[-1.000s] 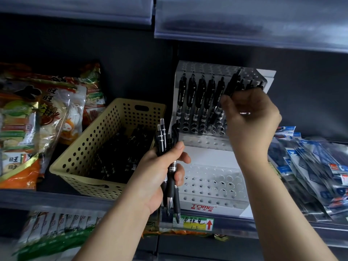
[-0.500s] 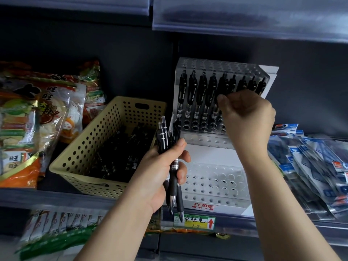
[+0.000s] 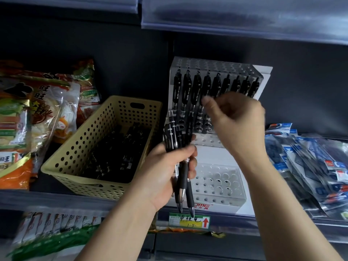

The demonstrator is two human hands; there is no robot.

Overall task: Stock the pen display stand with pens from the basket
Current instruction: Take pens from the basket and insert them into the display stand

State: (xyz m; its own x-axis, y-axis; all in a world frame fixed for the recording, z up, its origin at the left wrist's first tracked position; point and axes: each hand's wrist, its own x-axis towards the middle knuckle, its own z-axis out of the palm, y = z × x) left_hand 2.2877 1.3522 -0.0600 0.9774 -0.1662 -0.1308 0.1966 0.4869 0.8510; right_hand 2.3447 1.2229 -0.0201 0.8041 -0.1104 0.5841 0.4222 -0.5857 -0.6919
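Note:
A white pen display stand [image 3: 216, 178] sits on the shelf with its lower tier of holes bare. A row of black pens [image 3: 216, 85] fills the front of its upper tier. Left of it stands a yellow perforated basket [image 3: 75, 144] with several black pens [image 3: 116, 151] inside. My left hand [image 3: 162, 172] grips a bundle of black pens [image 3: 183, 178], tips down, in front of the stand's left edge. My right hand [image 3: 237, 119] is blurred just below the upper row, fingers curled, with no pen visible in it.
Snack bags [image 3: 37, 113] lean left of the basket. Blue-and-black blister packs [image 3: 310, 166] lie stacked right of the stand. A green price label [image 3: 189, 220] is on the shelf edge, sachets [image 3: 52, 227] on the shelf below, and another shelf [image 3: 244, 17] hangs overhead.
My right hand seated a pen in the upper row, let go and dropped down and left toward the bundle. My left hand kept the bundle almost still.

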